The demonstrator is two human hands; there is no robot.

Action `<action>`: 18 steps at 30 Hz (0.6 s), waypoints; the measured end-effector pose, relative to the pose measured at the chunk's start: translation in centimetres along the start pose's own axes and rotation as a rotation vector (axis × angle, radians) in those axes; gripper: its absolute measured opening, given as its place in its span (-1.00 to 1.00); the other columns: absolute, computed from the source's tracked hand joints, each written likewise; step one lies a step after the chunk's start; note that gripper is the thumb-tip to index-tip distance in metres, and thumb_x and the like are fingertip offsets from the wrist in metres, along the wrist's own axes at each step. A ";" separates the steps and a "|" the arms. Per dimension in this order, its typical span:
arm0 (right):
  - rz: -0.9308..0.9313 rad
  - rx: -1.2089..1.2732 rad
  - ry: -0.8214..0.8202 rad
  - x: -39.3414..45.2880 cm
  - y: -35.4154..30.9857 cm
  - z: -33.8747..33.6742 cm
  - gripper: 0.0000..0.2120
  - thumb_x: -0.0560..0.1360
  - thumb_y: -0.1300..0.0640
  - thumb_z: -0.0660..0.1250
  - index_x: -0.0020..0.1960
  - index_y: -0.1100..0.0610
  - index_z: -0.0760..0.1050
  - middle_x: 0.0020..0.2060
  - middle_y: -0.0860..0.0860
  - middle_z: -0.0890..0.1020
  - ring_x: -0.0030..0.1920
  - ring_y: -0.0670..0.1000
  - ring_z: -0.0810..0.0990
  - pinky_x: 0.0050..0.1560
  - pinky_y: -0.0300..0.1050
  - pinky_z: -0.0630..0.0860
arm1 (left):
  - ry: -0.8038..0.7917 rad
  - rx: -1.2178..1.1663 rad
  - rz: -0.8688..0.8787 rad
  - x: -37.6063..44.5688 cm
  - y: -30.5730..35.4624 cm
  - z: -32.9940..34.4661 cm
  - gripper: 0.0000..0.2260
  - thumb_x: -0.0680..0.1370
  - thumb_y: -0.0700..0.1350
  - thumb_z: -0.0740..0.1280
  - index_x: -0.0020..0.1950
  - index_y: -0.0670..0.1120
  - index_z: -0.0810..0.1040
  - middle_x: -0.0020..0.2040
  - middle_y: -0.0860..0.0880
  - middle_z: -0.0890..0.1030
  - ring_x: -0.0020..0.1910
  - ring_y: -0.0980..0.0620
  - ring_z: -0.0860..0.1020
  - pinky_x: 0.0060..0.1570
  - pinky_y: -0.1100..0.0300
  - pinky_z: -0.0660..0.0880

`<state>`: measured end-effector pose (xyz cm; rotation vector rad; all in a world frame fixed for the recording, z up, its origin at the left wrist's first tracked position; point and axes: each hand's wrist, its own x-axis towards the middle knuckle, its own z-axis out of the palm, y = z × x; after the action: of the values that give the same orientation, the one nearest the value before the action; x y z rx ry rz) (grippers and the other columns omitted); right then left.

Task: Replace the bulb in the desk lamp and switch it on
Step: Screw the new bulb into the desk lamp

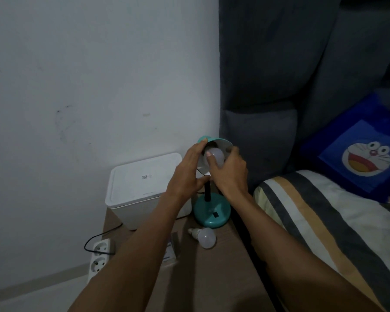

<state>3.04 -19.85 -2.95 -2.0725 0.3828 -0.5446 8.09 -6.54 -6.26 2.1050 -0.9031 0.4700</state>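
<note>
A teal desk lamp stands on the bedside table, its round base [212,212] near the bed and its shade [221,144] tilted up toward me. My left hand [189,171] grips the shade's left rim. Inside the shade sits a white bulb [217,155], and the fingers of my right hand [229,171] are closed around it. A second white bulb [204,237] lies on its side on the table in front of the base. The lamp is unlit.
A white box-shaped bin [144,188] stands left of the lamp. A small bulb carton [172,248] lies by my left forearm. A white power strip [99,255] with a black cord lies on the floor. The bed with a striped pillow [313,210] borders the table on the right.
</note>
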 end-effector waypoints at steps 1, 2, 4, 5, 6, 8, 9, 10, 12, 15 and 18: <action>-0.029 0.013 -0.007 -0.1 -0.1 0.0 -0.36 0.49 -0.16 0.42 0.42 0.14 0.33 0.31 0.14 0.51 0.27 0.15 0.53 0.12 -0.06 0.46 | 0.001 -0.001 0.002 0.0 0.1 0.1 -0.11 0.44 -0.28 0.61 0.65 -0.12 0.20 0.60 -0.08 0.34 0.55 0.09 0.32 0.50 0.35 0.25; -0.063 0.007 -0.014 -0.2 -0.1 0.0 -0.36 0.47 -0.08 0.47 0.44 0.11 0.32 0.33 0.12 0.47 0.28 0.14 0.51 0.15 -0.05 0.45 | 0.003 -0.005 0.005 0.1 0.1 0.2 -0.13 0.45 -0.29 0.60 0.65 -0.13 0.21 0.59 -0.07 0.34 0.55 0.09 0.32 0.50 0.34 0.25; -0.105 -0.038 -0.018 -0.1 0.1 0.1 -0.39 0.46 0.01 0.49 0.43 0.09 0.34 0.32 0.12 0.49 0.25 0.16 0.54 0.16 0.00 0.51 | 0.011 -0.011 0.005 0.1 0.2 0.2 -0.15 0.46 -0.29 0.59 0.64 -0.15 0.21 0.58 -0.06 0.34 0.55 0.10 0.32 0.51 0.33 0.26; -0.087 -0.047 -0.011 0.0 0.1 0.1 -0.42 0.47 -0.02 0.47 0.41 0.11 0.38 0.28 0.13 0.54 0.22 0.17 0.57 0.15 0.01 0.55 | 0.009 -0.009 -0.005 0.1 0.1 0.2 -0.14 0.46 -0.28 0.59 0.65 -0.15 0.21 0.59 -0.07 0.34 0.55 0.10 0.32 0.51 0.33 0.26; -0.043 -0.034 -0.003 0.1 0.2 0.0 -0.44 0.48 -0.07 0.44 0.38 0.14 0.41 0.23 0.15 0.59 0.19 0.18 0.60 0.11 0.01 0.57 | 0.005 -0.005 -0.013 0.1 0.0 0.2 -0.13 0.45 -0.26 0.60 0.65 -0.14 0.20 0.60 -0.08 0.33 0.55 0.10 0.31 0.51 0.34 0.26; 0.068 -0.004 -0.011 0.4 0.0 -0.1 -0.45 0.51 -0.18 0.38 0.33 0.18 0.46 0.15 0.17 0.64 0.14 0.19 0.63 0.04 -0.04 0.55 | -0.003 0.003 -0.019 0.1 -0.2 0.0 -0.10 0.43 -0.24 0.62 0.66 -0.13 0.19 0.60 -0.04 0.32 0.55 0.13 0.29 0.49 0.40 0.22; 0.087 -0.003 -0.018 0.4 0.0 -0.1 -0.44 0.52 -0.20 0.36 0.32 0.19 0.47 0.14 0.17 0.64 0.13 0.19 0.63 0.02 -0.05 0.54 | -0.005 0.003 -0.021 0.1 -0.3 0.0 -0.10 0.43 -0.23 0.62 0.66 -0.12 0.19 0.59 -0.01 0.32 0.55 0.15 0.29 0.48 0.42 0.21; 0.080 -0.005 -0.019 0.3 0.1 -0.1 -0.43 0.52 -0.21 0.36 0.33 0.18 0.46 0.14 0.17 0.64 0.14 0.19 0.63 0.02 -0.05 0.54 | -0.007 0.000 -0.022 0.1 -0.3 0.0 -0.10 0.44 -0.23 0.62 0.66 -0.12 0.19 0.59 0.00 0.31 0.55 0.15 0.29 0.48 0.42 0.21; 0.014 0.003 -0.014 0.1 0.0 -0.1 -0.39 0.49 -0.19 0.41 0.38 0.16 0.40 0.22 0.16 0.60 0.20 0.18 0.60 0.10 0.00 0.56 | -0.005 -0.015 -0.019 0.1 -0.1 0.1 -0.11 0.45 -0.24 0.62 0.66 -0.11 0.19 0.60 -0.04 0.32 0.56 0.10 0.31 0.50 0.37 0.23; -0.139 -0.023 -0.043 0.0 0.2 0.0 -0.37 0.45 -0.01 0.51 0.44 0.06 0.35 0.32 0.12 0.52 0.25 0.14 0.55 0.20 0.09 0.56 | 0.004 -0.026 -0.010 0.1 0.1 0.2 -0.15 0.46 -0.27 0.60 0.65 -0.15 0.21 0.60 -0.11 0.34 0.57 0.02 0.33 0.54 0.25 0.27; -0.157 -0.037 -0.040 0.1 0.1 0.2 -0.46 0.46 0.07 0.50 0.39 0.04 0.42 0.27 0.11 0.55 0.21 0.13 0.59 0.18 0.04 0.58 | 0.007 -0.018 -0.012 0.1 0.1 0.3 -0.15 0.47 -0.27 0.59 0.65 -0.13 0.21 0.61 -0.10 0.34 0.57 0.02 0.34 0.53 0.26 0.27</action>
<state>3.26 -19.83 -3.13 -2.1575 0.2090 -0.5914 8.08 -6.81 -6.36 2.0899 -0.8874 0.4614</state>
